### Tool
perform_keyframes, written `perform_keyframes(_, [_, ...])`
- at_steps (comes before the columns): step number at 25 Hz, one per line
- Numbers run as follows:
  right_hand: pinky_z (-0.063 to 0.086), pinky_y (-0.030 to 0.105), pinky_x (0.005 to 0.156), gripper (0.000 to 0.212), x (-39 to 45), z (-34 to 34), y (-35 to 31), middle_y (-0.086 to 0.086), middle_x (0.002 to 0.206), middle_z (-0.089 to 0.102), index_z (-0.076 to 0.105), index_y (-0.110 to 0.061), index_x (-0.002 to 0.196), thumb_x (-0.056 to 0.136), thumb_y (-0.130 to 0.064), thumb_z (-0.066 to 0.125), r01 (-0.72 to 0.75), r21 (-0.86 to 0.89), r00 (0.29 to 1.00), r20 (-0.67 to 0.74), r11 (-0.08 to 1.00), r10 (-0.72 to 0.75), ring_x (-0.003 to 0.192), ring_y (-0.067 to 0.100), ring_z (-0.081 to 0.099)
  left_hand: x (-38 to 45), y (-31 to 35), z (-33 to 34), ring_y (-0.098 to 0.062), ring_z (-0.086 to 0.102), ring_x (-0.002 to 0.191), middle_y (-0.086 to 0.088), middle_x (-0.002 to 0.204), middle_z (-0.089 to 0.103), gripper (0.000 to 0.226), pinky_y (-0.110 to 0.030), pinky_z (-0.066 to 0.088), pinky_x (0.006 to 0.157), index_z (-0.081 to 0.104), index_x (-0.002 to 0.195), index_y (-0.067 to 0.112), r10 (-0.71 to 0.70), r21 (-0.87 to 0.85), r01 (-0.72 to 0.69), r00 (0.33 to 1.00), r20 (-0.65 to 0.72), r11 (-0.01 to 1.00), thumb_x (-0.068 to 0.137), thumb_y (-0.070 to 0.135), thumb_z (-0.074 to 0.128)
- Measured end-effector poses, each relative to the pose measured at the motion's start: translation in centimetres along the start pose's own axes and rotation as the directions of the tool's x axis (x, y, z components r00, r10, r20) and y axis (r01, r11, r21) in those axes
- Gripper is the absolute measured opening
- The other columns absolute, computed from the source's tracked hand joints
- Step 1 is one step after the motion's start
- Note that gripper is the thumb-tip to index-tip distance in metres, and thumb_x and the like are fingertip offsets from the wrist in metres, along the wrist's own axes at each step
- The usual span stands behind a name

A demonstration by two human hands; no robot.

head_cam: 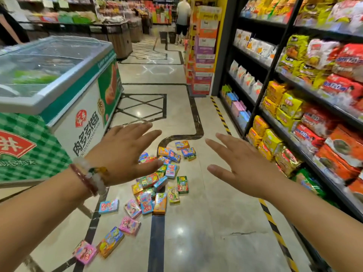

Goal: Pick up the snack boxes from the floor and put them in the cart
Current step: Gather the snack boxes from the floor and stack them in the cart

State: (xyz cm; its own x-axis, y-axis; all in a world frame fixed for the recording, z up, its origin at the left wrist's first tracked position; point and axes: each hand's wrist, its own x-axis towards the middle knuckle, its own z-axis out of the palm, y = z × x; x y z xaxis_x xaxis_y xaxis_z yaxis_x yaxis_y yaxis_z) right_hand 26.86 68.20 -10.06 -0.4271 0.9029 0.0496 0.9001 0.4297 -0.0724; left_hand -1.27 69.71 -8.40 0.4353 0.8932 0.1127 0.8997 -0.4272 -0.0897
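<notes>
Nothing is gathered yet: both the left hand and right hand hover with fingers released and empty above the snack boxes strewn from twelve to seven o'clock on the floor, no cart visible.

Colourful snack boxes lie scattered on the glossy tiled floor.

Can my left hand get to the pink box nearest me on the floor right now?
Probably yes. The left hand is open and holds nothing, and the pink box lies flat on bare floor with nothing over it, though you'd have to bend down.
</notes>
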Motion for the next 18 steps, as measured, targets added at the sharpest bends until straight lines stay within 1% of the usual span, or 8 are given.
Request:
perform_keyframes(2, [-0.009,0.016,0.103,0.100,3.3,1.1,1.0,-0.011,0.160,-0.003,-0.006,-0.046,0.148,0.057,-0.084,-0.021,-0.021,0.033,0.999,0.027,0.999,0.020,0.144,0.008,-0.003,2.9,-2.3,1.2,-0.020,0.021,0.142,0.002,0.157,0.021,0.110,-0.040,0.015,0.113,0.020,0.149,0.033,0.009,-0.027,-0.008,1.000,0.021,1.000,0.059,0.090,-0.005])
perform_keyframes(4, [-0.011,0.017,0.104,0.106,6.9,2.1,2.7,-0.010,0.160,-0.003,-0.005,-0.046,0.148,0.053,-0.085,-0.026,-0.032,0.037,0.999,0.036,0.999,0.030,0.145,0.008,-0.003,6.1,-4.3,2.7,-0.018,0.019,0.143,0.003,0.157,0.019,0.103,-0.039,0.014,0.113,0.018,0.150,0.033,0.004,-0.034,-0.002,0.999,0.044,0.999,0.062,0.083,0.001])
perform_keyframes(6, [-0.011,0.018,0.106,0.109,11.0,3.2,4.6,-0.010,0.160,-0.003,-0.004,-0.046,0.148,0.049,-0.087,-0.027,-0.046,0.052,0.998,0.044,0.998,0.043,0.146,0.009,-0.003,9.8,-6.2,4.4,-0.017,0.016,0.144,0.005,0.158,0.016,0.101,-0.038,0.012,0.114,0.014,0.150,0.035,-0.010,-0.056,0.014,0.998,0.068,0.998,0.061,0.081,0.001])
perform_keyframes(8, [-0.011,0.018,0.104,0.109,15.1,4.3,6.5,-0.011,0.160,-0.003,-0.004,-0.046,0.148,0.050,-0.089,-0.021,-0.044,0.071,0.997,0.059,0.997,0.039,0.145,0.008,-0.004,13.4,-7.8,6.2,-0.015,0.014,0.144,0.007,0.158,0.015,0.101,-0.038,0.010,0.114,0.013,0.150,0.036,-0.019,-0.072,0.026,0.996,0.093,0.997,0.061,0.081,-0.001])
perform_keyframes(11, [-0.008,0.016,0.105,0.098,22.5,6.6,10.0,-0.010,0.160,-0.001,-0.003,-0.045,0.149,0.058,-0.081,-0.011,0.010,0.078,1.000,0.028,0.997,-0.012,0.144,0.008,-0.003,19.5,-10.2,9.9,-0.015,0.013,0.144,0.007,0.158,0.013,0.101,-0.036,0.008,0.114,0.012,0.150,0.036,-0.039,-0.085,0.047,0.995,0.091,0.995,0.060,0.080,-0.001])
perform_keyframes(14, [-0.008,0.016,0.106,0.095,29.9,9.8,13.9,-0.008,0.160,0.002,0.002,-0.042,0.150,0.063,-0.079,-0.009,0.024,0.084,0.999,0.022,0.996,-0.026,0.145,0.011,0.000,26.1,-12.5,13.8,-0.020,0.022,0.142,0.002,0.156,0.023,0.097,-0.040,0.013,0.113,0.024,0.148,0.032,-0.086,-0.149,0.094,0.994,0.061,0.984,0.065,0.079,0.008])
perform_keyframes(16, [-0.004,0.018,0.109,0.087,34.7,13.9,16.7,-0.001,0.159,0.016,0.014,-0.037,0.151,0.074,-0.076,0.002,0.007,0.096,1.000,0.022,0.995,-0.010,0.143,0.016,0.011,31.1,-14.1,18.1,-0.028,0.036,0.136,-0.007,0.149,0.038,0.089,-0.048,0.024,0.109,0.039,0.144,0.024,-0.109,-0.165,0.111,0.994,0.023,0.980,0.073,0.074,0.021])
perform_keyframes(18, [0.015,0.027,0.111,0.073,38.7,19.6,18.8,0.009,0.147,0.041,0.037,-0.024,0.146,0.086,-0.063,0.024,-0.008,0.105,0.999,0.037,0.994,0.004,0.133,0.020,0.028,35.4,-15.2,24.2,-0.035,0.048,0.126,-0.015,0.138,0.050,0.079,-0.055,0.035,0.101,0.049,0.136,0.015,-0.106,-0.175,0.105,0.994,0.005,0.979,0.079,0.067,0.032])
